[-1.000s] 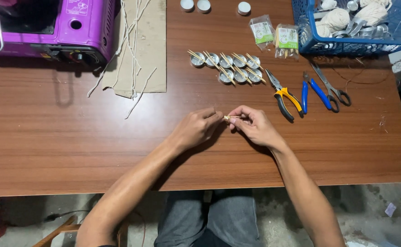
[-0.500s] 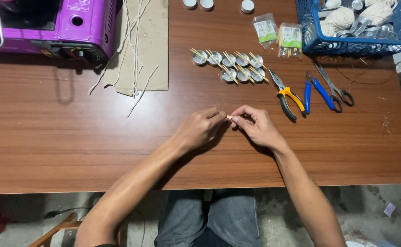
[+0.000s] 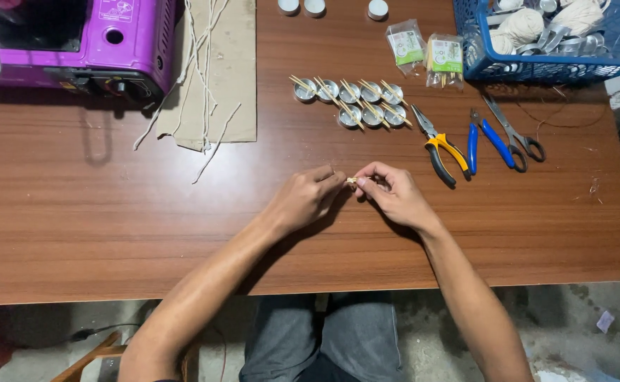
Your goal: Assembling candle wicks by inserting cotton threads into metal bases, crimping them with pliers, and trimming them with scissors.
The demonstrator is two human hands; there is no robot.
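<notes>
Left hand [image 3: 306,198] and right hand [image 3: 393,194] meet over the wooden table [image 3: 77,233], fingertips pinched on one tiny pale piece [image 3: 352,181] between them; beyond lie seven metal cups with sticks [image 3: 352,99], two pliers [image 3: 458,141], one scissors [image 3: 515,131], two packets [image 3: 427,51].

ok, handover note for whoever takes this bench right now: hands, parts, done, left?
Left hand and right hand: fingertips meet on one small pale piece just above the table; too small to identify.
Parts: eight small metal cups with sticks in two rows; yellow-handled pliers, blue-handled pliers and scissors to their right.
Done: those eight cups hold sticks.
Left: the piece in hand.
</notes>
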